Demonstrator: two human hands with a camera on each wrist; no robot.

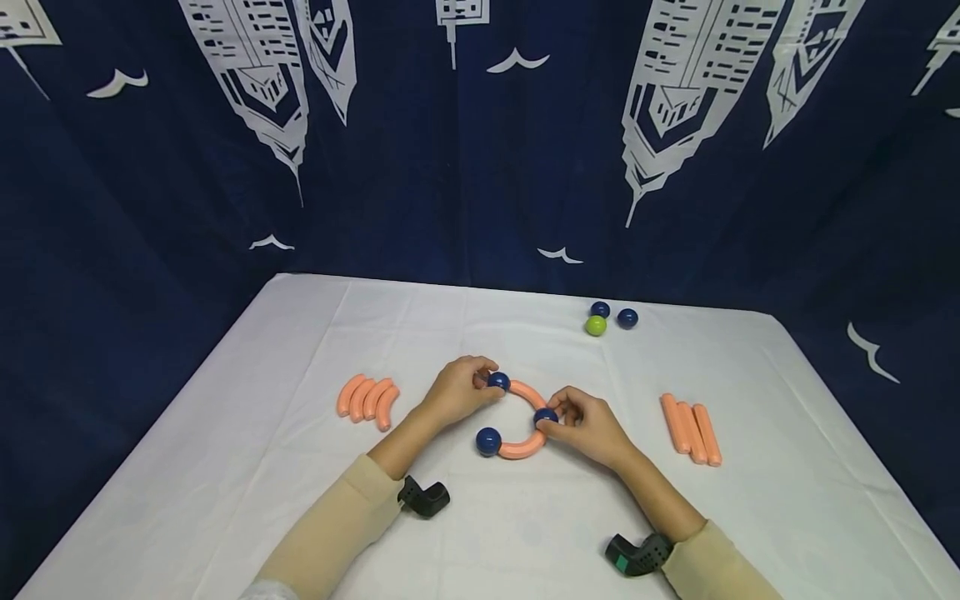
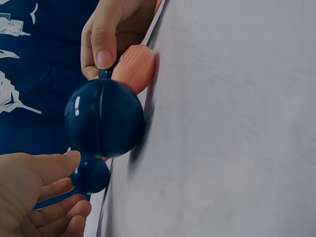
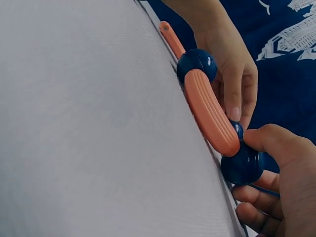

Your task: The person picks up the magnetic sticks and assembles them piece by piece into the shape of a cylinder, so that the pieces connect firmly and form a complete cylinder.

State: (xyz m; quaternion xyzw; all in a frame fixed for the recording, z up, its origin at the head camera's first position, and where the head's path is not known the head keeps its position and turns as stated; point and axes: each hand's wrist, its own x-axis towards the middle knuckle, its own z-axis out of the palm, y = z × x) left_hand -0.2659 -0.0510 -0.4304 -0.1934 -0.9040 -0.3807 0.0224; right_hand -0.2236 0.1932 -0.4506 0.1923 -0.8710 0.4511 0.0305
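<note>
We see the left hand (image 1: 463,390) with its grip closed to the width of a glossy blue plastic-looking ball (image 1: 498,382), pinched between thumb and fingers. The right hand (image 1: 588,425) has its grip drawn in likewise, thumb and fingers pinching a 2nd glossy blue ball (image 1: 546,419). A salmon-orange curved, smooth-looking rod (image 1: 528,393) joins these 2 balls; a lower salmon-orange curved rod, grooved along its length (image 1: 522,449), runs on to a 3rd glossy blue ball (image 1: 488,442). Together they make an arc at the middle of the table, its gap facing left.

Farther out, 4 salmon-orange curved rods (image 1: 371,400) lie side by side to our left, and 3 salmon-orange straight rods (image 1: 692,435) to our right. Near the far edge sit 2 dark blue balls (image 1: 627,318) and 1 shiny lime-green ball (image 1: 596,325).

White cloth, lightly creased, covers the table (image 1: 480,542), which narrows away from us. Behind it and along both sides hangs a navy fabric curtain (image 1: 465,167), printed in white with upside-down towers and gull-like shapes.
</note>
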